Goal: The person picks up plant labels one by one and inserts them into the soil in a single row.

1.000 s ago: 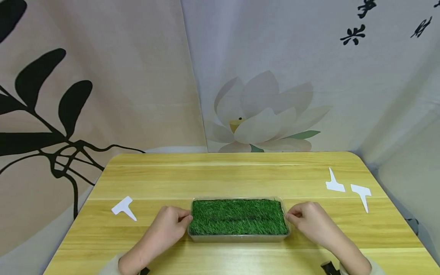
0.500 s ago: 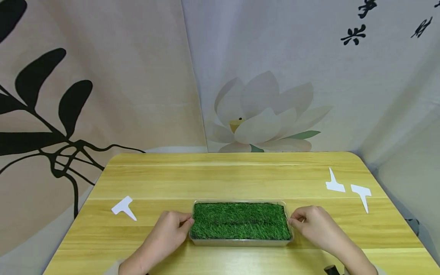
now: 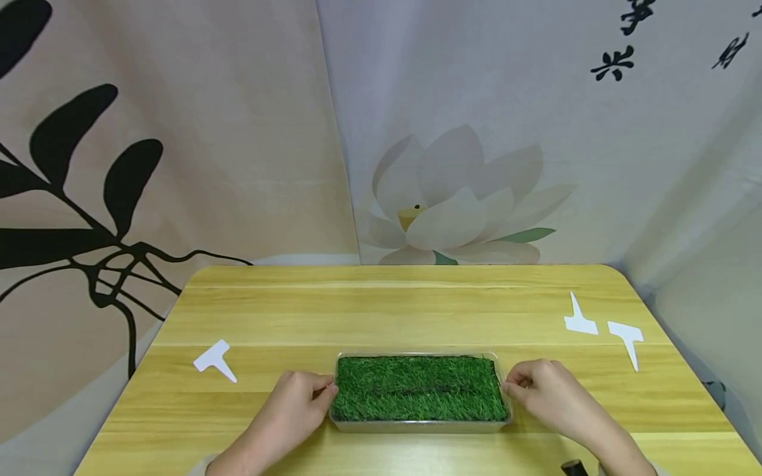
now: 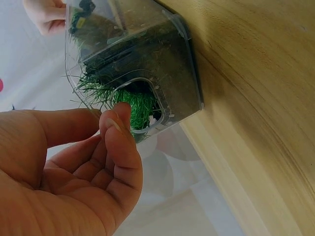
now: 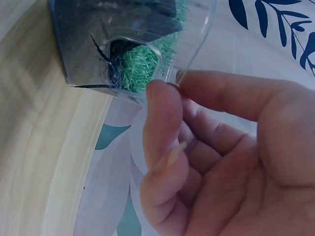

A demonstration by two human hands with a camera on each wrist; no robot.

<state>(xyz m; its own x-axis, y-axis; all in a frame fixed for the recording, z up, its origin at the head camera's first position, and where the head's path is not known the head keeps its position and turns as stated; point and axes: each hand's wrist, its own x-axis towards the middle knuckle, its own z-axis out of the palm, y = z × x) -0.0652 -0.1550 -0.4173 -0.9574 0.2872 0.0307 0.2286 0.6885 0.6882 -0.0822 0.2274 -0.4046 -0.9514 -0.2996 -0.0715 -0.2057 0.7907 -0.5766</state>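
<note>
Since the frame of a second ago, a clear plastic tub [image 3: 420, 428] filled with green artificial grass [image 3: 417, 383] has slid towards the person and slightly to the right; the hands have travelled with it, while the white tags lie where they were. The left hand [image 3: 297, 403] pinches the rim at the tub's left end between thumb and finger; the right hand [image 3: 544, 393] does the same at the opposite end, the two held apart by the tub's full length; the tub sits near the worktop's [image 3: 387, 317] front edge, midway between the hands, and appears to rest on the surface.

The step in hand looks to be setting the tub in position; the next move, by this reading, calls for an even, level hold on the thin rim, then a clean release at both ends.

One T-shaped white tag [image 3: 213, 359] lies to the left; a second tag [image 3: 580, 322] and a third tag [image 3: 626, 332] lie at the far right, none with visible lettering; brush-style characters [image 3: 613, 63] mark the backdrop cloth [image 3: 238, 132], some cut off and none read with confidence; no brand shows on the tub.
</note>
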